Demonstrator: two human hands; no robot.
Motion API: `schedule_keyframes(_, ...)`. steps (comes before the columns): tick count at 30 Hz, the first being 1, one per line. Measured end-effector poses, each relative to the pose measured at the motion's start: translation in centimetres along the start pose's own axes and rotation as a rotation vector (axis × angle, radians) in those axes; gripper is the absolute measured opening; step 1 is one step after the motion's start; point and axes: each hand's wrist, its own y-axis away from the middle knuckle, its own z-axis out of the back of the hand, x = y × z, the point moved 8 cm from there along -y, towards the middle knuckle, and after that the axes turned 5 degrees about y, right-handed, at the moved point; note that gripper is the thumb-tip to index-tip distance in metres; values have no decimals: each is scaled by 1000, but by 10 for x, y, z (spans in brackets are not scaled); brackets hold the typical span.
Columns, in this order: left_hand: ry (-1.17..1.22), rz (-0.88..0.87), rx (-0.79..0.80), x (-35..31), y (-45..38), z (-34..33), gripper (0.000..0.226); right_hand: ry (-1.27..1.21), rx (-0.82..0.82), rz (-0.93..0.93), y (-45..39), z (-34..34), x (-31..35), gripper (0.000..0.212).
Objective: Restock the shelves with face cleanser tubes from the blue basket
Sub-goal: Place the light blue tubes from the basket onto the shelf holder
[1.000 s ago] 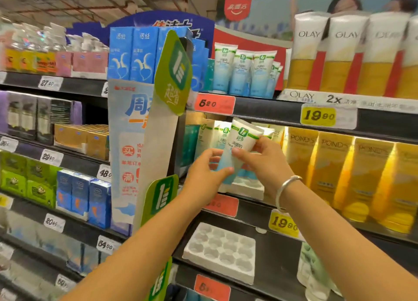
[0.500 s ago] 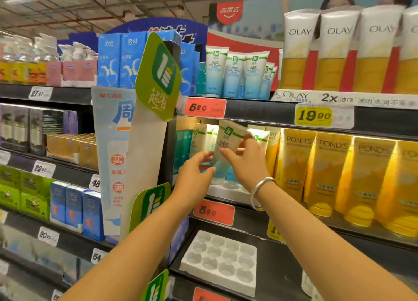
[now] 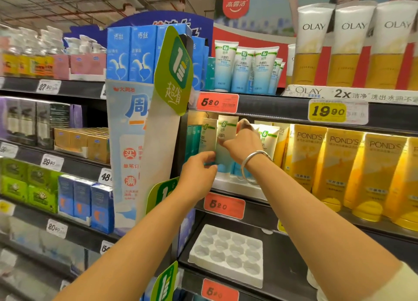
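A white and blue face cleanser tube (image 3: 226, 137) with a green band stands upright over the white tray (image 3: 235, 184) on the middle shelf. My right hand (image 3: 243, 145) grips its upper part from the right. My left hand (image 3: 200, 171) pinches its lower end from the left. More tubes of the same kind stand beside it, one to the left (image 3: 207, 137) and one to the right (image 3: 268, 140). Another row of these tubes (image 3: 245, 68) fills the shelf above. The blue basket is not in view.
A white moulded tray (image 3: 228, 254) with round hollows lies on the shelf below. Yellow Pond's tubes (image 3: 339, 164) stand to the right, Olay tubes (image 3: 352, 44) above them. A green hanging sign (image 3: 174, 72) juts out at the left. Red price tags (image 3: 217, 102) line the shelf edges.
Both hands have carried the tube deeper into the middle shelf and set it from tilted to upright, in line with the other tubes.
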Motion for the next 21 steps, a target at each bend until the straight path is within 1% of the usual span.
schedule_keyframes(4,-19,26,36,4,5,0,42,98,31,27,11,-9,3,54)
schedule_keyframes(6,-12,29,25,4,3,5,42,87,26,24,9,-11,8,57)
schedule_keyframes(8,8,32,16,4,2,10,41,-24,49,8,10,-14,10,51)
schedule_keyframes(11,74,40,21,4,9,14,36,-263,58,-44,25,-14,-1,34)
schedule_keyframes(14,263,37,28,-4,23,20,22,-423,-25,-82,45,6,-13,23)
schedule_keyframes(16,415,16,56,-14,32,26,19,-544,-55,-75,57,22,-13,12)
schedule_keyframes(18,508,18,99,-16,44,31,18,-616,-33,-84,73,32,-13,9)
schedule_keyframes(21,585,86,162,6,69,28,19,-664,75,-177,111,23,-30,12)
